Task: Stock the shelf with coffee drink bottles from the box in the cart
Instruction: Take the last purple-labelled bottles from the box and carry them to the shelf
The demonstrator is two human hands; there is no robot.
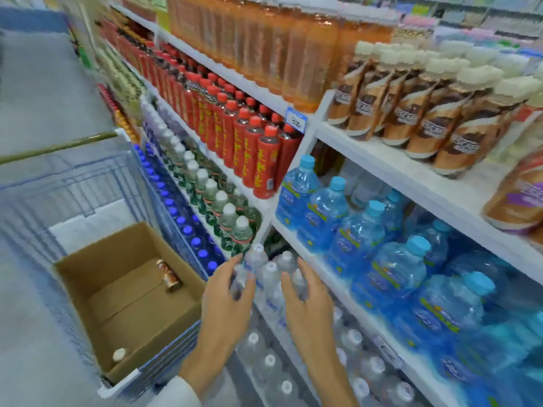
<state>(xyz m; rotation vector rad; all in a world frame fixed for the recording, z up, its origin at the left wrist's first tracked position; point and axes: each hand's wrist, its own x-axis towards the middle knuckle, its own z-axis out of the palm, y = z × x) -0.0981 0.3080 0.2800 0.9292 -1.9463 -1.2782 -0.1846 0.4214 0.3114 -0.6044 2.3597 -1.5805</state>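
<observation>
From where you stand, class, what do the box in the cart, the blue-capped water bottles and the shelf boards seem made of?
Box: cardboard, matt brown, with folded flaps. Blue-capped water bottles: clear, blue-tinted plastic, glossy with glints. Shelf boards: smooth white, probably painted metal; the blur leaves it open.

The box (117, 251) sits in the cart (88, 177) on my left. One coffee bottle (169, 278) lies at its far side, and a second bottle (119, 354) stands in its near corner. The stocked shelf (382, 160) stands on my right.
</observation>
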